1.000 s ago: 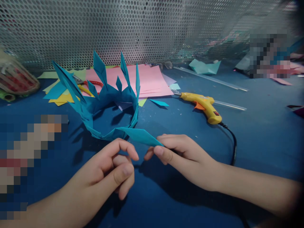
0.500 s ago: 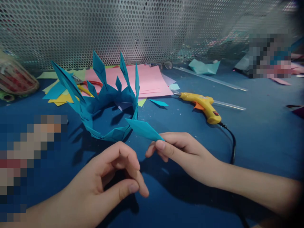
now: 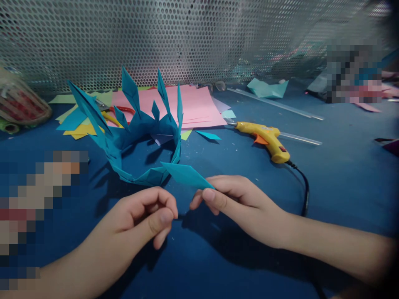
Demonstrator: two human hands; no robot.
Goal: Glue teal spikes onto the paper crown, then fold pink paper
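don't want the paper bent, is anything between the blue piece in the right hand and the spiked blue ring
Nothing visible. The blue piece in the right hand has its free tip overlapping the near edge of the spiked blue ring in this view; contact is unclear. The left hand is lower in view, not between.

Open counter (image 3: 352, 178) lies right of the black cord (image 3: 307, 187); the spiked blue crown (image 3: 146, 124) blocks the way forward from the left hand (image 3: 146, 216).
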